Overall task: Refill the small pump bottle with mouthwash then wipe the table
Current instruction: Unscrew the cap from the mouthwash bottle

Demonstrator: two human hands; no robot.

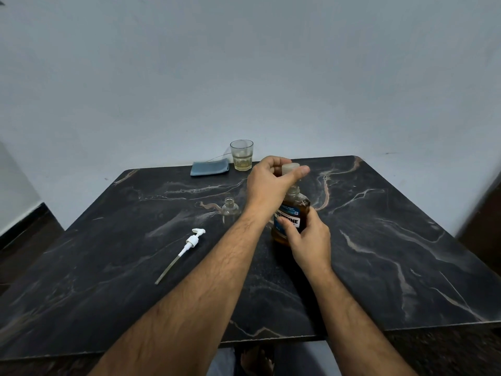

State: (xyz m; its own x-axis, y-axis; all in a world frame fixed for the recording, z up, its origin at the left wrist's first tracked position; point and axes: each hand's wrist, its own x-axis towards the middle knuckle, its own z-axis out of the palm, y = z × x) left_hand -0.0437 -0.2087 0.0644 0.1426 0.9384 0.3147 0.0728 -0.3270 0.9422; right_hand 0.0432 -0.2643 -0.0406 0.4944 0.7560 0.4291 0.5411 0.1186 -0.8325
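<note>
On the dark marble worktop (379, 253), the right hand (309, 240) grips the smooth, liquid-heavy mouthwash bottle (291, 210) by its labelled waist, the left hand (268, 183) pinches its cap (289, 167), the fragile-looking small pump bottle (230, 210) standing open just beside.

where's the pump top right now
In the head view the white plastic pump top lies flat on the dark marble table, left of the left forearm, nearer than the small clear glass bottle.
</note>
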